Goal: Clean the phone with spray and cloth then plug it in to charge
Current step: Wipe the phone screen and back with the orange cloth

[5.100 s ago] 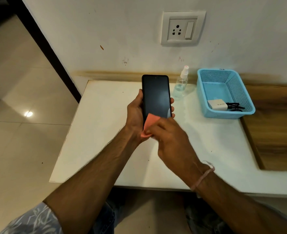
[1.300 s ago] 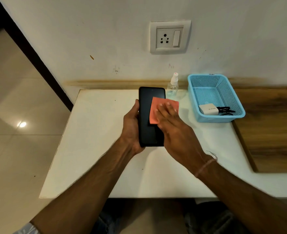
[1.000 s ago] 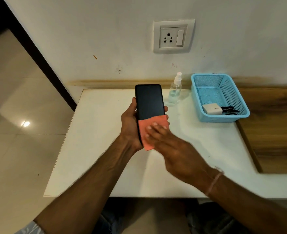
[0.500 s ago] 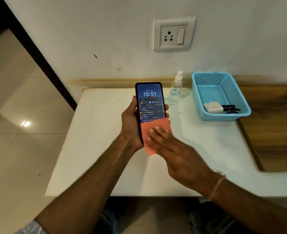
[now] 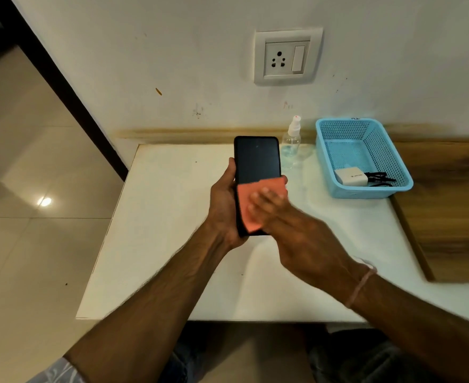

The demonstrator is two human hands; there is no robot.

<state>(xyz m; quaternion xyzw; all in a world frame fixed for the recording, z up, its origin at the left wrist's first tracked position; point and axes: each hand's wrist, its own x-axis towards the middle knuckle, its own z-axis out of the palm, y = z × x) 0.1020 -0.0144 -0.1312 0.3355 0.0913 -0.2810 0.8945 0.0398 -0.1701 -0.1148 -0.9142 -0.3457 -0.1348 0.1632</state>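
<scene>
My left hand (image 5: pixel 223 208) grips a black phone (image 5: pixel 256 158) upright above the white table (image 5: pixel 156 244), its screen dark and facing me. An orange cloth (image 5: pixel 248 201) covers the lower half of the screen. My right hand (image 5: pixel 291 225) presses the cloth flat against the phone with straight fingers. A small clear spray bottle (image 5: pixel 291 142) with a white nozzle stands just behind the phone, near the wall. A white charger block (image 5: pixel 350 176) with a black cable (image 5: pixel 379 178) lies in the blue basket (image 5: pixel 338 150).
A white wall socket with a switch (image 5: pixel 287 58) sits above the table. A wooden surface (image 5: pixel 448 205) adjoins the table on the right. Tiled floor (image 5: pixel 34 189) lies to the left, past the table's edge.
The phone's screen, lit half a second ago, is dark now. My right hand and the cloth stay on the lower screen, shifted slightly; earlier the cloth was higher up on the phone.
</scene>
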